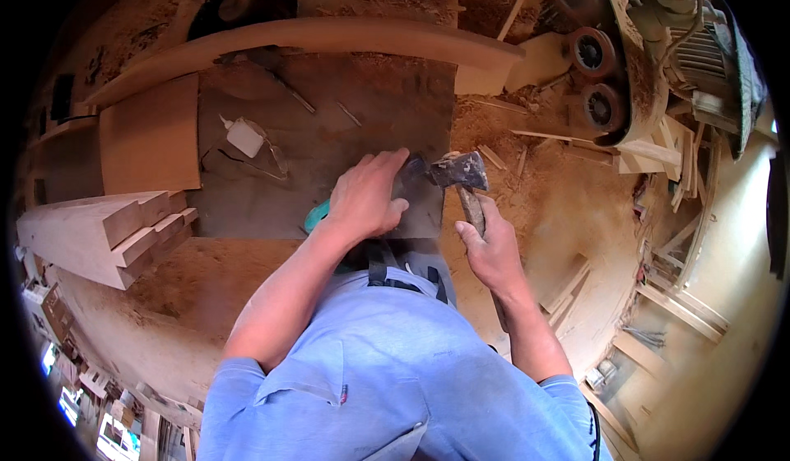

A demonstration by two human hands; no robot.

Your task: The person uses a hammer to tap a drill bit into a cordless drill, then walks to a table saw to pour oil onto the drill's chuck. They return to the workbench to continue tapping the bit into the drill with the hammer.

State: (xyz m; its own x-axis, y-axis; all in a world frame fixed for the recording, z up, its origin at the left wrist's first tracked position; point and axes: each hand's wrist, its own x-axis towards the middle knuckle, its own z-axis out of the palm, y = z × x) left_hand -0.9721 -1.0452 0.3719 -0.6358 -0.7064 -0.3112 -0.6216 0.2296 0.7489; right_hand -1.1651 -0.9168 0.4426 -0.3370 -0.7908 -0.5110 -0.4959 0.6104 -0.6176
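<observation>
My right hand (492,251) is closed round the wooden handle of a hatchet (462,169), whose worn dark metal head flares at its right end. The handle runs down under my right forearm. Just left of the hatchet head, a dark object (414,168) shows beside my left fingertips; its kind is unclear. My left hand (370,193) lies bent over the bench edge nearest me, its fingers close together and the thumb apart, and its palm side is hidden. From under the left wrist sticks out a teal piece (317,214); whether it joins the dark object is hidden.
On the dark bench top (329,144) lie a white bottle-like piece (244,137) with a cord and a thin tool (288,90). A long board (329,37) spans the far side. Timber blocks (115,230) are stacked left; a wheeled belt machine (601,66) stands right.
</observation>
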